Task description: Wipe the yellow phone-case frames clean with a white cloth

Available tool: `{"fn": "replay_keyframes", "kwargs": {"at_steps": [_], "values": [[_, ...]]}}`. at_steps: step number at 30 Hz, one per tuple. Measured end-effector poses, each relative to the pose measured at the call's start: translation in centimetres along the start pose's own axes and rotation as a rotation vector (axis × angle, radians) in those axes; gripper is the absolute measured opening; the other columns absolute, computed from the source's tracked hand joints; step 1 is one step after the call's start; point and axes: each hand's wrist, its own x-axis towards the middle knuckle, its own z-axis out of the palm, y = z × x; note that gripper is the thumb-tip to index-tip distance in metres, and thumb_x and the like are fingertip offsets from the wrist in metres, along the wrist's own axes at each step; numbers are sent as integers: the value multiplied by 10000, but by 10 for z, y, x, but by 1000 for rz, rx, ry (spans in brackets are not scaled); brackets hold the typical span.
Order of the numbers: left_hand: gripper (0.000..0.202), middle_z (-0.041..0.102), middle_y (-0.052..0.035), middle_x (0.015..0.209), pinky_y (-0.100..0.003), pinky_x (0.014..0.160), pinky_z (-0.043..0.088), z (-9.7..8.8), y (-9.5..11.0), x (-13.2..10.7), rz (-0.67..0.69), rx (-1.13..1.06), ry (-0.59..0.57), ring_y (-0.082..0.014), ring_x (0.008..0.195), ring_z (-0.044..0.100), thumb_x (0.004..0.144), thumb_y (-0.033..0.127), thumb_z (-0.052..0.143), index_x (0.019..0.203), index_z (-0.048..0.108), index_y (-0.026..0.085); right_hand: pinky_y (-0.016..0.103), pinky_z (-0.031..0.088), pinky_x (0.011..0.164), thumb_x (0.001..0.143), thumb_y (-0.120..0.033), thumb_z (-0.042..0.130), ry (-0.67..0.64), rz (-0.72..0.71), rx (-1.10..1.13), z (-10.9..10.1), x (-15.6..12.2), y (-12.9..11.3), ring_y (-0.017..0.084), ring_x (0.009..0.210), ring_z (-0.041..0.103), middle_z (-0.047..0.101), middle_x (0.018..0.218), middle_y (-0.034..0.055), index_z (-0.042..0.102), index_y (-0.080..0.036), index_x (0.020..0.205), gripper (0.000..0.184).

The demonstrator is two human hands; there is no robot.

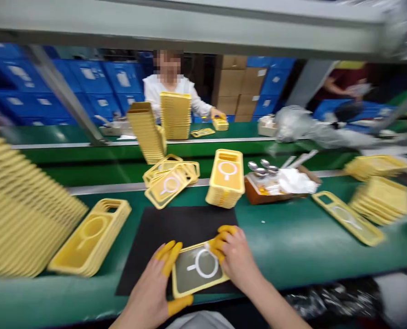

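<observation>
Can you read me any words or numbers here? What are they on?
No words can be read: the white labels on the blue crates and the carton are too blurred, and the yellow phone case shows only a white ring mark.
</observation>
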Motion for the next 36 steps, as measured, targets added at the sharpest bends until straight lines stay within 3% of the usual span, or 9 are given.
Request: {"fn": "replay_keyframes", "kwargs": {"at_steps": [8,13,20,22,25,27,30,33,36], "values": [[1044,421,-160,1382,-536,1086,290,-16,14,4,-52,-121,-106,-321,1311,334,661,641,658,1431,118,186,368,376,932,765,-86,519,-395,-398,332,5,10,-19,141,859,547,642,773,-58,634,-300,791,244],[1079,423,-148,1380,-549,1099,256,-18,14,5,-65,-191,-121,-315,1318,323,649,613,687,1440,89,189,426,401,859,836,-232,555,-270,-268,171,-12,-4,25,209,904,561,673,837,4,671,-327,884,157],[949,432,-171,1370,-504,1113,250,-16,14,5,-17,-95,-145,-307,1335,294,729,596,619,1422,173,127,467,372,926,807,-125,474,-53,-215,198,30,-7,-25,221,871,533,638,824,50,664,-226,876,226],[916,408,-165,1394,-497,1130,205,-18,14,4,27,-77,-163,-296,1349,267,755,595,585,1425,179,122,489,373,907,816,-163,510,-56,-123,188,24,-13,-11,243,919,531,648,848,57,676,-231,864,186],[860,353,-174,1433,-493,1126,199,-24,12,6,96,-39,-215,-309,1362,234,778,582,554,1425,215,127,495,406,883,787,-291,623,-37,187,374,2,-21,34,267,959,549,673,873,62,706,-257,843,105],[790,365,-198,1420,-495,1099,253,-30,10,12,146,1,-240,-336,1345,266,793,576,532,1397,297,124,458,460,855,716,-368,703,127,464,725,-11,-23,57,249,911,593,685,865,57,714,-256,824,157],[527,607,-181,1162,-479,948,429,-37,6,27,180,-21,-247,-341,1149,525,874,515,425,1233,519,141,379,524,784,597,-417,784,431,795,1196,-22,-20,67,212,819,636,692,858,51,719,-232,817,294],[454,661,-71,727,-336,649,510,-42,6,43,65,-203,-194,-222,689,645,952,393,234,991,629,172,350,536,781,547,-435,809,499,885,1373,-27,-19,63,196,815,639,696,856,42,720,-233,809,342],[408,647,-27,777,-273,636,493,-41,9,44,-127,-326,-100,-162,673,614,972,351,205,1078,575,215,386,514,832,584,-440,788,451,861,1231,-30,-26,62,216,867,631,697,886,44,719,-242,832,325]]}}
